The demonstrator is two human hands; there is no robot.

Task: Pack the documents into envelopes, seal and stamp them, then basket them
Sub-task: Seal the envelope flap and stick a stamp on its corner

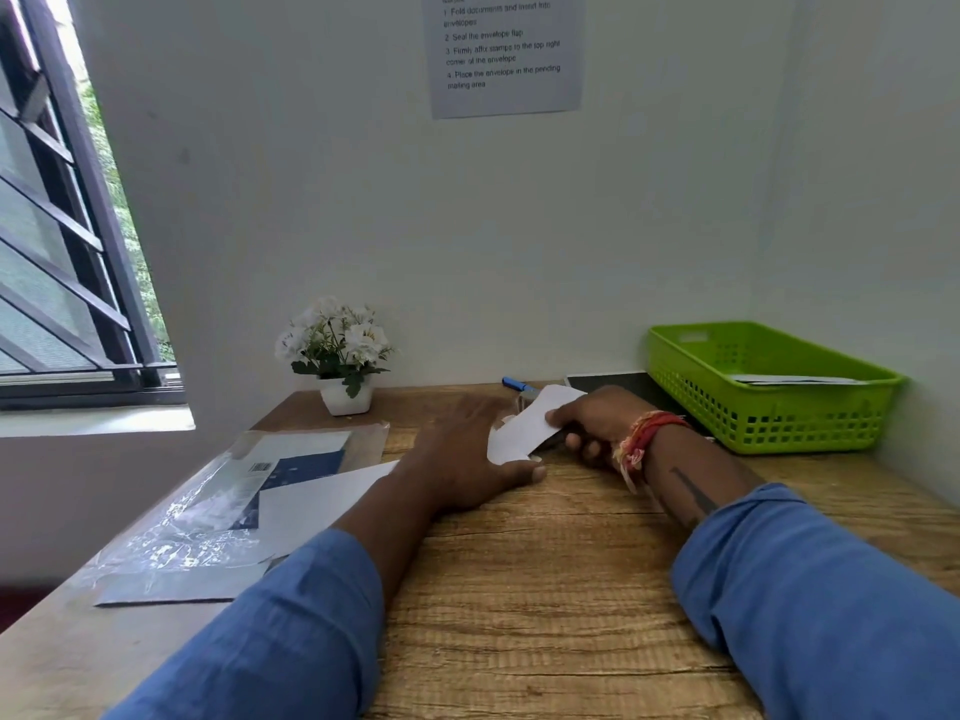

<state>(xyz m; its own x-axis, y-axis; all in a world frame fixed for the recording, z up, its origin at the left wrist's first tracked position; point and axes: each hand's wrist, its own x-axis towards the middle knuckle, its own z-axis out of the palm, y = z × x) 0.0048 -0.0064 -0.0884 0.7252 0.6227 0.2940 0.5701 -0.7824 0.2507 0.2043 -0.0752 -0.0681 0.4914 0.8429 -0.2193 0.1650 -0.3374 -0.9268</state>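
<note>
Paper (527, 426) sits pinched in the right hand (597, 423); left hand (467, 454) lies open at nine o'clock, touching it on the table (545, 589).

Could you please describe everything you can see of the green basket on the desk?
The bright green perforated plastic basket is a shallow rectangular tray with latticed walls and a solid rim. It sits upright at the far right of the wooden desk, close to the white walls in the corner. A few flat white papers or envelopes lie inside. Neither hand touches it.

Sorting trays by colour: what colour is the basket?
Bright green basket, seen in the head view.
</note>
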